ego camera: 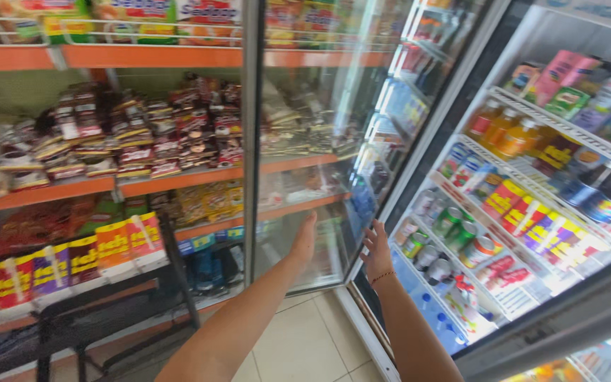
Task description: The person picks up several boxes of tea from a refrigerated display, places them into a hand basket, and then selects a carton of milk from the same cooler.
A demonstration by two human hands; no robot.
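A tall glass fridge door stands swung open in front of me. My left hand lies flat against its glass near the lower part, fingers together and stretched. My right hand grips the door's edge next to the fridge frame, a thin bracelet on the wrist. Inside the open fridge, wire shelves hold drink cans in green, silver and red, with orange bottles above and cartons higher up.
To the left, orange shop shelves carry packed snacks and noodle packets. A dark metal rack with yellow and purple packs stands low at the left. Beige floor tiles lie below my arms.
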